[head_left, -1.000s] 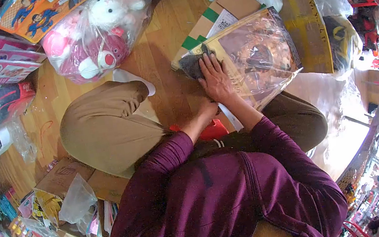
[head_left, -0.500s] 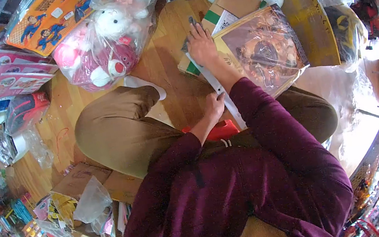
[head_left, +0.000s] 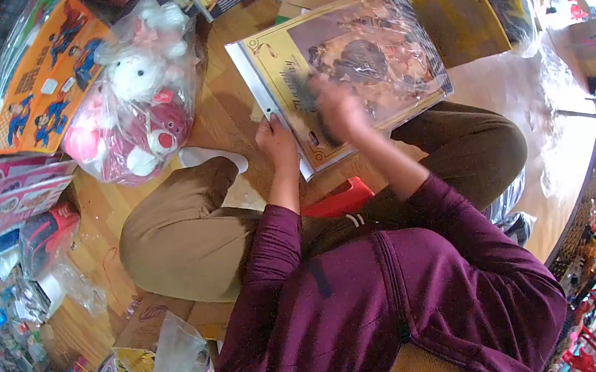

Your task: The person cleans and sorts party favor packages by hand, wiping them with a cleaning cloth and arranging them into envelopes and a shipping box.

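Observation:
My left hand is closed on the white edge strip of a flat, clear-plastic-wrapped package, thumb on top near a small hole. The package has a yellow printed border with lettering and a picture of dark and pinkish round shapes. It lies tilted above my crossed legs, its lower corner near my right knee. My right hand is over the front of the package, smeared by motion, with a dark blur beside its fingers. Between my legs sits a red plastic object, partly hidden.
Bagged plush toys stand at the left beside an orange superhero-printed pack. Pink packs are stacked farther left. A large cardboard carton stands at the back right. An open box with plastic bags is at lower left.
The package has shifted left and lies more fully in view. My right hand has come down from its far corner onto its front. My left hand has moved left and up along the strip.

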The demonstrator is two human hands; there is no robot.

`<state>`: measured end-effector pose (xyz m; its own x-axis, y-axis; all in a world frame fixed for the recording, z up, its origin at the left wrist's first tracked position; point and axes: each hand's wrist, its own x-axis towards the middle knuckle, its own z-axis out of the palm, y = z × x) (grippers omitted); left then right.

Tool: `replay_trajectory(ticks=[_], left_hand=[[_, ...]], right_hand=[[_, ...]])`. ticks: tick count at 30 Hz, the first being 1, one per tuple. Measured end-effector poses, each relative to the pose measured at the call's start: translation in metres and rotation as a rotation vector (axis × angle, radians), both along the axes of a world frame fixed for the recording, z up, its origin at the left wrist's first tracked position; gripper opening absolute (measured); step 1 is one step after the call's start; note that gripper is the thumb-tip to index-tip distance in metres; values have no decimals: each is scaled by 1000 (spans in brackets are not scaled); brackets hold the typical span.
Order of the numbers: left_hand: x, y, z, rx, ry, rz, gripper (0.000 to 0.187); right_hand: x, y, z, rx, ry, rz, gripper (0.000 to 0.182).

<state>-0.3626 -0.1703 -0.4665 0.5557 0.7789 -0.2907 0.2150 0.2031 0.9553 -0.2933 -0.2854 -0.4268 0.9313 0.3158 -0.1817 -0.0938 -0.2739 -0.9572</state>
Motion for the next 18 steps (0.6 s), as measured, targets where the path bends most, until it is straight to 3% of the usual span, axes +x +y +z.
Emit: replay_trajectory(ticks=[1,2,5,6,8,11,14,15,16,17,18], left_hand=[[-1,0,5,4,3,-15,19],[-2,-1,12,1,19,-19,20],[-2,3,15,49,102,-63,21],[-8,2,27,-57,114,-48,22],[-4,0,31,-179,100,15,22],[-1,-2,32,-350,2,99,22],[-2,0,18,-264,15,102,22],[-2,2,16,-211,19,115,22],[-2,7,2,-250,-76,149,23],[-1,9,-1,-253,-78,138,23],[-2,10,-3,-196,-58,148,22]], right_hand=[[-27,2,-24,-521,-670,312,37],[-47,10,-9,-752,-738,445,44],[-27,3,-15,-834,-823,466,49],[-11,-9,-7,-1023,-626,479,54],[29,-51,-12,-1143,-695,230,56],[79,-109,-20,-1187,-711,34,55],[94,-119,-20,-1310,-567,-156,56],[77,-109,-24,-1203,-638,-104,55],[59,-92,-27,-920,-515,44,50],[28,-65,-30,-1044,-734,174,48],[-1,-32,-23,-980,-565,376,49]])
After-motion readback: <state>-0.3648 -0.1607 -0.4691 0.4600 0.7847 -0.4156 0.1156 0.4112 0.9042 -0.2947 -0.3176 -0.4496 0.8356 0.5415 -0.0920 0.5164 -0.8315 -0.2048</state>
